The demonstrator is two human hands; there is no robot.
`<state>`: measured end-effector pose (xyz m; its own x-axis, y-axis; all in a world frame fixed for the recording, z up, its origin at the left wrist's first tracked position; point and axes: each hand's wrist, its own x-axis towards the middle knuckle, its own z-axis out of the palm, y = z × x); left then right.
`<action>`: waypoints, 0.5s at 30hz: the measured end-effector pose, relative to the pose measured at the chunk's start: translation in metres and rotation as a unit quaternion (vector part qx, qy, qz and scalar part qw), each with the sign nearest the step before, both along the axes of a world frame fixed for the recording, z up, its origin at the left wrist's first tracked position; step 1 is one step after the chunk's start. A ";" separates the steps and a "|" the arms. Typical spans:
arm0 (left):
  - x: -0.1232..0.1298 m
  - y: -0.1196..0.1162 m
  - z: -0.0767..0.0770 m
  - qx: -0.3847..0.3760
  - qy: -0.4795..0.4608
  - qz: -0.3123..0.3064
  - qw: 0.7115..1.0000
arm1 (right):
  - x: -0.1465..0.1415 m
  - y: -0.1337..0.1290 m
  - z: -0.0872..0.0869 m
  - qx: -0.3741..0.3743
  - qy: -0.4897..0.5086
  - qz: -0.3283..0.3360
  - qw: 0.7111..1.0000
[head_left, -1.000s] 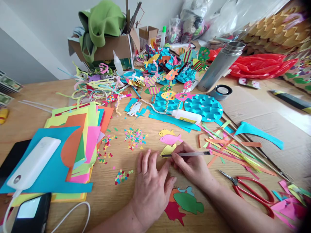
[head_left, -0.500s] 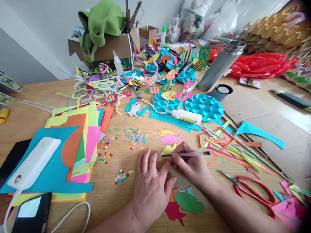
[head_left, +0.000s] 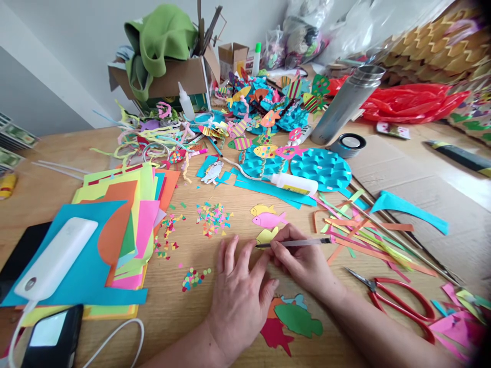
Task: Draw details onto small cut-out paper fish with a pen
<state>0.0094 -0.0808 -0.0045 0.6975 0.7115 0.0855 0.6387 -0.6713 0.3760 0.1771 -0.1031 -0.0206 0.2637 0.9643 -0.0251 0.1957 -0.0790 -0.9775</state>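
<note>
My right hand (head_left: 303, 263) grips a slim pen (head_left: 307, 242), its tip at the head end of a small yellow paper fish (head_left: 266, 236). Fingers spread, my left hand (head_left: 241, 291) lies on the table, with fingertips beside that fish's lower left edge. Part of the yellow fish is hidden by my right hand. Just beyond it lie a pink paper fish (head_left: 267, 220) and an orange-yellow one (head_left: 262, 210), both with drawn lines. Near my wrists rest a green paper fish (head_left: 299, 321) and a red one (head_left: 276, 335), overlapping other cut-outs.
Red-handled scissors (head_left: 402, 304) lie right of my right forearm, below paper strips (head_left: 376, 225). Confetti piles (head_left: 214, 219) sit left of the fish. A coloured paper stack (head_left: 88, 255) carries a white power bank (head_left: 57, 258). A glue bottle (head_left: 294, 184) and metal flask (head_left: 347, 105) are farther back.
A finger of my left hand has shifted slightly toward the yellow fish. The pen tip stays at the fish's head end, and the view has moved a little.
</note>
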 end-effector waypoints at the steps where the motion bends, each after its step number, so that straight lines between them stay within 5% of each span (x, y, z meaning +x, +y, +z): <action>1: 0.000 0.000 0.001 -0.003 -0.001 0.000 1.000 | 0.000 0.000 0.000 -0.002 0.001 0.000 1.000; 15: -0.001 0.000 0.001 -0.007 -0.007 0.006 1.000 | -0.001 0.001 0.003 -0.010 0.007 -0.004 1.000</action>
<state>0.0086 -0.0809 -0.0037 0.6872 0.7215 0.0843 0.6419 -0.6575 0.3945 0.1760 -0.1022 -0.0180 0.2715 0.9613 -0.0473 0.1821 -0.0995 -0.9782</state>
